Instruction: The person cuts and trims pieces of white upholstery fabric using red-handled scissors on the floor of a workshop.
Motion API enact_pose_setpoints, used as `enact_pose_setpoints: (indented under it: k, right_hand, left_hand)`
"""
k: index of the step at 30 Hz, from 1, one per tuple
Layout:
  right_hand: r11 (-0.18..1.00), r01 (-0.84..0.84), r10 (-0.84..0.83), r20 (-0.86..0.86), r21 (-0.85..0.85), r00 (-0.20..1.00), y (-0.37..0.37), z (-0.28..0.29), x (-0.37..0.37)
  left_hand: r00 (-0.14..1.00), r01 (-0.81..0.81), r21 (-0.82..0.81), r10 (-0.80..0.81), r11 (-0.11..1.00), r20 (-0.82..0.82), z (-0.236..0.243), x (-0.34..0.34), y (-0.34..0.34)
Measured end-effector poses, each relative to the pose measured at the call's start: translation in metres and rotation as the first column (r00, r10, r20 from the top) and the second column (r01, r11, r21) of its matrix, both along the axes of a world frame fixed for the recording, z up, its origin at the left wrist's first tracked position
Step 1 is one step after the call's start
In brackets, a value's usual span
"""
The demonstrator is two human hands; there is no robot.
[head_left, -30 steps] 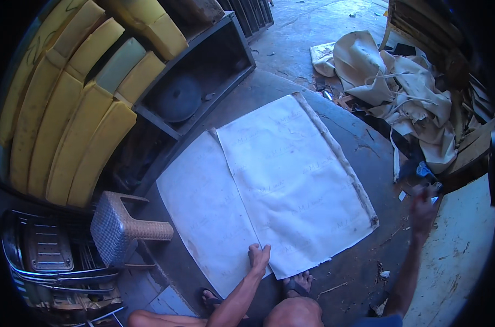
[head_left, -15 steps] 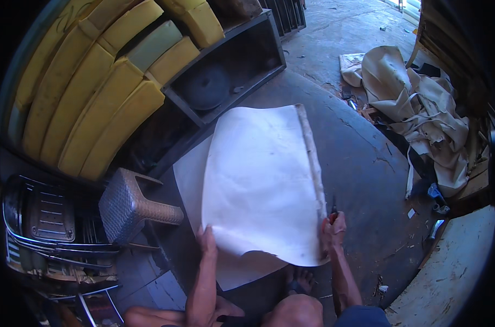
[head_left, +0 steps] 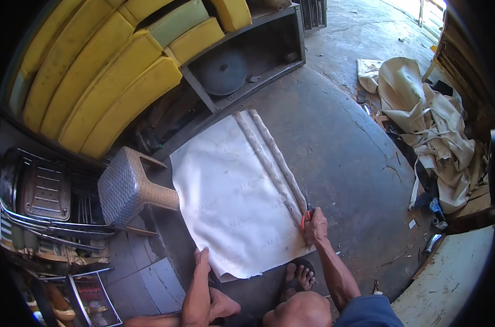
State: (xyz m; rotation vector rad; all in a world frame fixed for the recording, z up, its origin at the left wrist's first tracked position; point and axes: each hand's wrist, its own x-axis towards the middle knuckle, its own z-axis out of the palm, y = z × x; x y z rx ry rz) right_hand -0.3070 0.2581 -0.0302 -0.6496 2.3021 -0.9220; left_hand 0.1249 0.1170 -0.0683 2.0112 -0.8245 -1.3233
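A white, leather-like sheet point(head_left: 231, 191) lies over the dark floor before me, with faint repeated marks on it. Two stained, brownish bands run along its right side, where layers appear to overlap. My left hand point(head_left: 202, 259) is closed at the sheet's near-left edge, pinching it. In my right hand point(head_left: 316, 226), at the near-right edge beside the bands, is a pair of scissors point(head_left: 307, 216) with red-orange handles. The dark blades point away from me and are partly hidden, so I cannot tell whether they are apart.
A woven-texture stool point(head_left: 122, 188) lies on its side at left, beside metal chair frames point(head_left: 48, 196). Yellow foam pads point(head_left: 114, 71) are stacked above a dark shelf point(head_left: 247, 90). Crumpled beige material point(head_left: 435, 131) lies at right, near a pale board point(head_left: 449, 280). My foot point(head_left: 302, 275) is close to the sheet.
The sheet has come down flatter and turned, its top swinging left and showing marks and a second stained band. My left hand has moved nearer me; the scissors stay in my right.
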Motion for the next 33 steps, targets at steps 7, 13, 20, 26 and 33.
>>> enact_pose_setpoints:
  k: [7,13,20,26,33]
  right_hand:
    - [0.989,-0.092,0.044,-0.361,-0.116,0.931,0.011,0.001,0.001]
    - [0.992,-0.079,0.054,-0.225,-0.102,0.973,-0.002,-0.012,0.010]
    - [0.997,0.008,-0.023,-0.184,-0.081,0.983,-0.008,-0.009,0.013]
    - [0.990,0.114,-0.127,-0.155,-0.085,0.980,-0.004,-0.006,0.006]
    - [0.995,0.070,-0.085,-0.241,-0.069,0.967,0.007,0.000,0.005]
  left_hand:
    - [0.982,0.178,0.007,-0.179,0.984,0.053,0.003,-0.029,-0.020]
    - [0.985,0.140,0.035,-0.135,0.990,-0.106,0.026,-0.055,-0.010]
    - [0.980,0.160,-0.003,-0.160,0.987,-0.119,0.042,-0.052,-0.014]
    - [0.970,0.141,0.026,-0.133,0.990,-0.202,0.041,-0.061,-0.024]
    - [0.966,0.181,0.022,-0.173,0.983,-0.194,0.013,-0.041,-0.026]
